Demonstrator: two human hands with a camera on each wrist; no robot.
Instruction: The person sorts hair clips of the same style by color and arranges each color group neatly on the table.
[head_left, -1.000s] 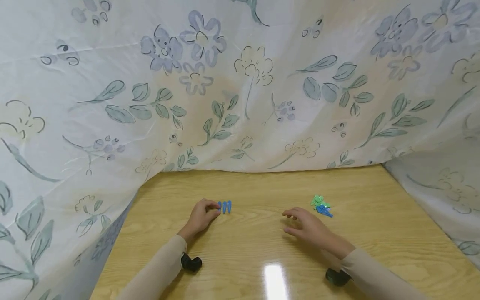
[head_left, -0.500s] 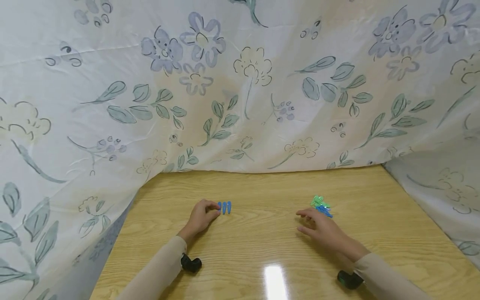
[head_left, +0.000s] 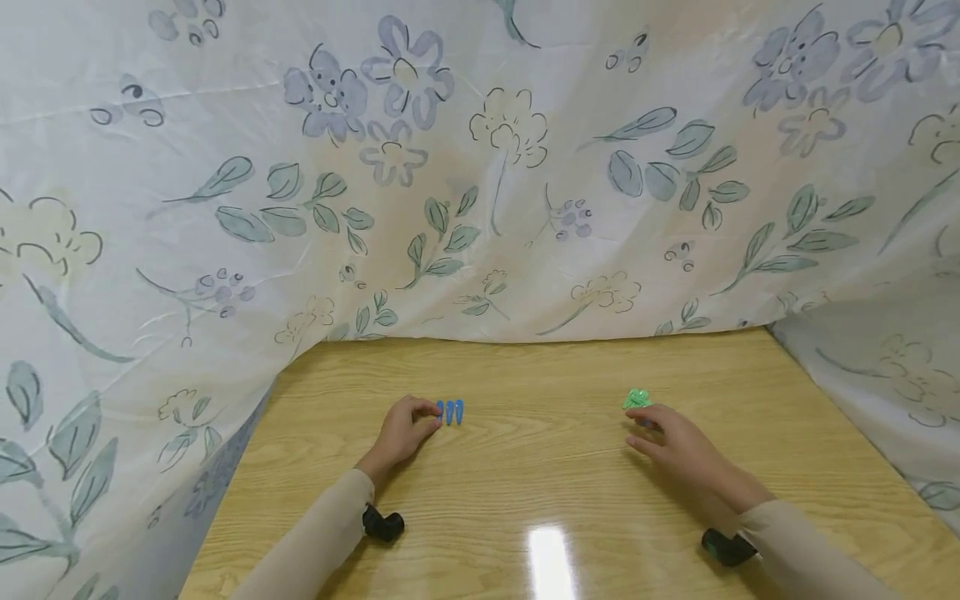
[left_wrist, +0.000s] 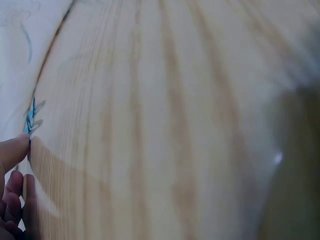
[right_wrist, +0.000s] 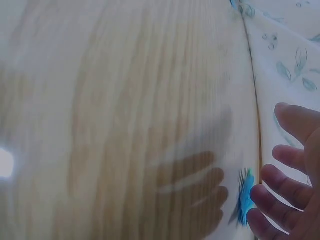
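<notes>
Three small blue teardrop-shaped hair clips (head_left: 450,412) lie side by side on the wooden table, left of the middle. My left hand (head_left: 401,429) pinches the leftmost one between thumb and forefinger; in the left wrist view its thumb (left_wrist: 15,151) is right at the blue clips (left_wrist: 30,117). On the right, my right hand (head_left: 678,446) hovers with loosely bent, parted fingers and nothing between them. It overlaps a pile of blue clips, mostly hidden from the head view but visible beside the fingers as blue clips (right_wrist: 245,197) in the right wrist view. Green hair clips (head_left: 637,398) lie just behind.
A glossy wood-grain table (head_left: 525,467) carries everything. Floral cloth (head_left: 480,208) hangs along its back edge and both sides. Black wrist cameras (head_left: 382,525) sit under each sleeve. A bright reflection shows near the front.
My right hand has moved right, from the middle of the table to the pile, now covering most of its blue clips. My left hand has stayed at the row of blue clips.
</notes>
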